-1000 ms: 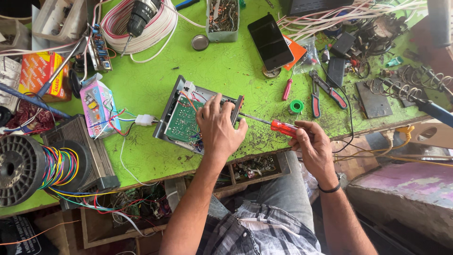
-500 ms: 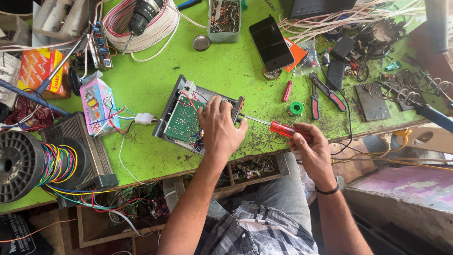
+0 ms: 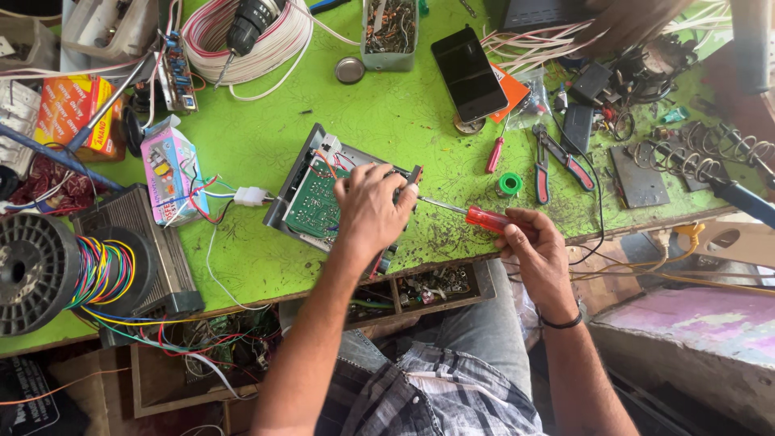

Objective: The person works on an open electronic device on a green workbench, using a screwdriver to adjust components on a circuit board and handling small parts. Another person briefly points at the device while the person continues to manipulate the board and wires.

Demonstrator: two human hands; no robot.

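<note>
An open grey metal case with a green circuit board (image 3: pixel 311 198) lies on the green workbench (image 3: pixel 266 266). My left hand (image 3: pixel 371 211) lies on top of the case and grips its right part. My right hand (image 3: pixel 533 246) holds a red-handled screwdriver (image 3: pixel 484 218) by the handle. Its metal shaft points left, with the tip at the case's right end, next to my left fingers.
A smaller red screwdriver (image 3: pixel 494 153), a green solder reel (image 3: pixel 508 185), red-handled pliers (image 3: pixel 557 161) and a black phone (image 3: pixel 469 73) lie right of the case. A wire spool (image 3: pixel 36 274), a pink box (image 3: pixel 169 173), coiled cable (image 3: pixel 270 40) and a parts bin (image 3: pixel 389 28) surround it.
Both hands stay on the case and the screwdriver; the right hand has shifted slightly at the handle. The view has barely moved.
</note>
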